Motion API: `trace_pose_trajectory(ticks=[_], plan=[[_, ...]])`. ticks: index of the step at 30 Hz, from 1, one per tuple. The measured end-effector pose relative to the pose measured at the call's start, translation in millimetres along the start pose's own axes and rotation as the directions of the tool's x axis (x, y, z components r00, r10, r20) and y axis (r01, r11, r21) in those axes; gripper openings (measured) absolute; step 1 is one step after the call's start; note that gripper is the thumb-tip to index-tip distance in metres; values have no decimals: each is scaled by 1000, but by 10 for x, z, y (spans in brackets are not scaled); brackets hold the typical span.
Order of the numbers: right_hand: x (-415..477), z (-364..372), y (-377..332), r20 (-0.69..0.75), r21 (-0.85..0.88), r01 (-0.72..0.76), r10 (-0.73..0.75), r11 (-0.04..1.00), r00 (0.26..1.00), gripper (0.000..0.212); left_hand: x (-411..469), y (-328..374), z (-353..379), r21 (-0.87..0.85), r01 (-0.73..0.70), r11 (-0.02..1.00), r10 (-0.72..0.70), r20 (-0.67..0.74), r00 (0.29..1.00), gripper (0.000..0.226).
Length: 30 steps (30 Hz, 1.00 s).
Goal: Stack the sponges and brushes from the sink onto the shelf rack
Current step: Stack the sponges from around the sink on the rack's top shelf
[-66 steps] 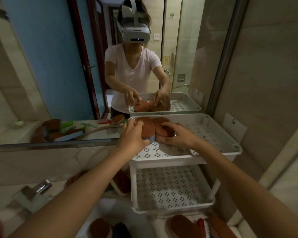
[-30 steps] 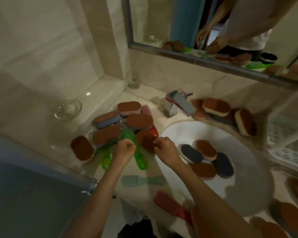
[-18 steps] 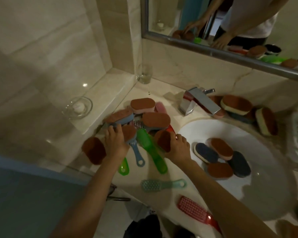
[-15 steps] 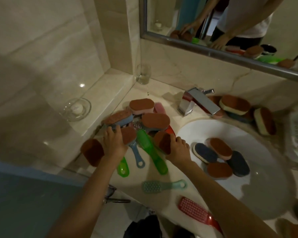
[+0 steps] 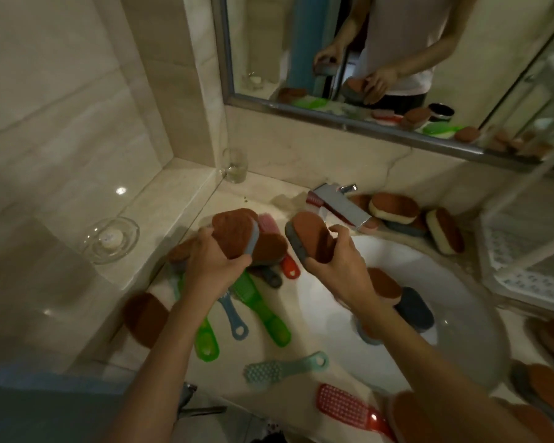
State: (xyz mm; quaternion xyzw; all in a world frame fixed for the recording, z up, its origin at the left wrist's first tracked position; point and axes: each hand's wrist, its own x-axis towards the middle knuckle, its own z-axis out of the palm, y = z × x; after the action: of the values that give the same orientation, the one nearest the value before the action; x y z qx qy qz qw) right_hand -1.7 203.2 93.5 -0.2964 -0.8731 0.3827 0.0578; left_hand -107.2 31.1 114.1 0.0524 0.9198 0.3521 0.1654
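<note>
My left hand (image 5: 213, 262) grips a brown-topped sponge with a blue base (image 5: 235, 230), lifted above the pile at the left of the counter. My right hand (image 5: 339, 266) grips a second brown sponge with a grey base (image 5: 311, 239), tilted over the white sink's (image 5: 445, 314) left rim. More sponges lie in the basin (image 5: 413, 308) and beside the tap (image 5: 394, 207). Green brushes (image 5: 263, 305), a blue brush (image 5: 234, 314), a teal brush (image 5: 285, 367) and a red brush (image 5: 352, 410) lie on the counter. The white shelf rack (image 5: 525, 251) stands at the right edge.
A chrome tap (image 5: 339, 203) juts over the sink at the back. A glass tumbler (image 5: 235, 164) stands in the corner and a glass soap dish (image 5: 111, 239) on the left ledge. A mirror (image 5: 397, 59) spans the back wall. More sponges lie at the bottom right (image 5: 544, 388).
Both hands have closed on a sponge each and lifted them off the left pile. Earlier I turned from the rack, where both hands rested on sponges, down to the sink.
</note>
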Motion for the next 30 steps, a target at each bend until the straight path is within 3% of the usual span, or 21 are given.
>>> trace_pose_trajectory(ticks=[7, 12, 15, 22, 26, 30], plan=[[-184, -1147, -50, -391, -18, 69, -71, 997, 917, 52, -231, 1260, 241, -225, -249, 942, 264, 41, 964, 65], [-377, -2089, 160, -601, -34, 66, -73, 997, 796, 45, -556, 2220, 629, -398, -373, 838, 455, 131, 881, 61], [-476, -2601, 369, -701, -41, 41, -58, 998, 710, 45, -794, 2803, 920, -520, -356, 776, 514, 197, 834, 65], [-537, -3671, 1062, -799, 3, -75, 48, 997, 599, 43, -1258, 3969, 1615, -553, -362, 750, 579, 285, 764, 51], [-420, -4201, 1533, -795, 66, -150, 143, 986, 589, 42, -1403, 4544, 2019, -517, -357, 778, 581, 379, 720, 61], [-232, -4538, 1951, -747, 112, -274, 262, 955, 611, 48, -1346, 4923, 2439, -509, -312, 802, 543, 404, 736, 66]])
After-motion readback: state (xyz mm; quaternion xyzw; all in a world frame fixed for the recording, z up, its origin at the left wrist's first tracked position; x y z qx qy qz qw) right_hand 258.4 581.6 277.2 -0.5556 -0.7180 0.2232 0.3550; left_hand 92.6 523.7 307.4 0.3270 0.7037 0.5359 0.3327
